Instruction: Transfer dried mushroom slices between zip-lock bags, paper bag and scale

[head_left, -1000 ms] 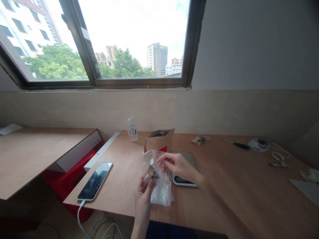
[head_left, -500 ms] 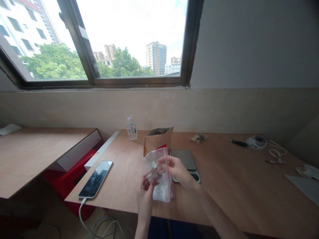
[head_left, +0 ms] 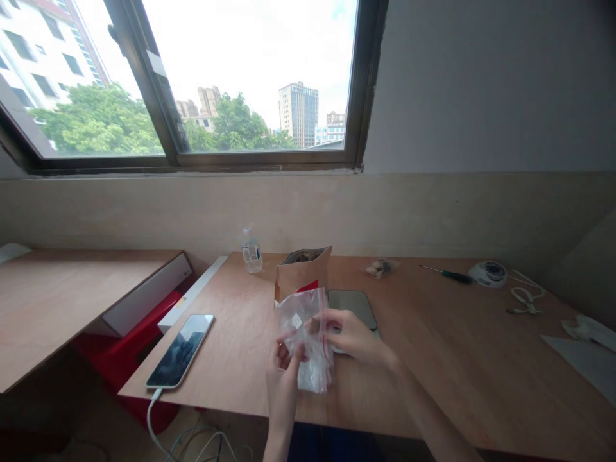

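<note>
A clear zip bag (head_left: 308, 314) with a red seal line and a small white label is held up over the table's front part. My left hand (head_left: 285, 362) pinches it from the lower left. My right hand (head_left: 353, 335) is closed at its red-lined edge, some fingers seen through the plastic. More clear bags (head_left: 315, 375) hang or lie below it; I cannot tell how they are joined. Just behind stands an open brown paper bag (head_left: 303, 273) with dark contents. A kitchen scale (head_left: 353, 301) lies behind my right hand, partly covered by it.
At the left lies a phone (head_left: 180, 353) on a charging cable. A water bottle (head_left: 251, 251) and a small filled clear bag (head_left: 381, 267) are at the back. Farther right are a screwdriver (head_left: 456, 276), a white dome camera (head_left: 489, 274) and a coiled cable (head_left: 527, 300).
My right hand has shifted slightly right and lower along the bag's red-lined edge, covering more of the scale's front. My left hand keeps its pinch. The whole view has shifted slightly.
</note>
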The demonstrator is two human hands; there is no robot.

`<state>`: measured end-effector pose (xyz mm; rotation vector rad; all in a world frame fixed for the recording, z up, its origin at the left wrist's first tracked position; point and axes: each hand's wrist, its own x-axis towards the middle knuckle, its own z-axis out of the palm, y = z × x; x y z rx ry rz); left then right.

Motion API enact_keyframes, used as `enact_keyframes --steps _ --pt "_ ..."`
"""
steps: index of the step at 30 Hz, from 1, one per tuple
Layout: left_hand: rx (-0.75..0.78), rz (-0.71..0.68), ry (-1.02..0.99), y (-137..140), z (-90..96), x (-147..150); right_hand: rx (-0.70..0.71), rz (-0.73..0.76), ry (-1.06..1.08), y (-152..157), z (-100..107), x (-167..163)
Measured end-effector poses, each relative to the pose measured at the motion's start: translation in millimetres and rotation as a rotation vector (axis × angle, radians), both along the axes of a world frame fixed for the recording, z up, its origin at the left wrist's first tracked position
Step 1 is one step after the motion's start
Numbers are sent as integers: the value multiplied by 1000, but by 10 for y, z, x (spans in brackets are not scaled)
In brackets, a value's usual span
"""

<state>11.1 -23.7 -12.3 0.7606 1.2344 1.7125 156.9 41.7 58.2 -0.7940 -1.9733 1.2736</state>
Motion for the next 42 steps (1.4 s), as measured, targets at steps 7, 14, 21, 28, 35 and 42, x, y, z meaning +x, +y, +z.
enact_keyframes --steps 7,14,21,28,35,42 --pt "-39 90 -13 6 -6 -172 227 -82 -121 385 502 170" --pt "-56 181 -127 6 -60 -230 556 -343 32 877 812 -195" --pt "-51 156 -134 3 -126 -266 649 -426 86 754 447 -326" --pt "-48 29 -18 51 -77 10 70 -329 187 100 -91 -152" --pt "26 -293 202 35 -39 74 -199 -608 372 133 -300 54" --pt "-39 -151 182 155 161 14 -186 -429 270 66 -369 9"
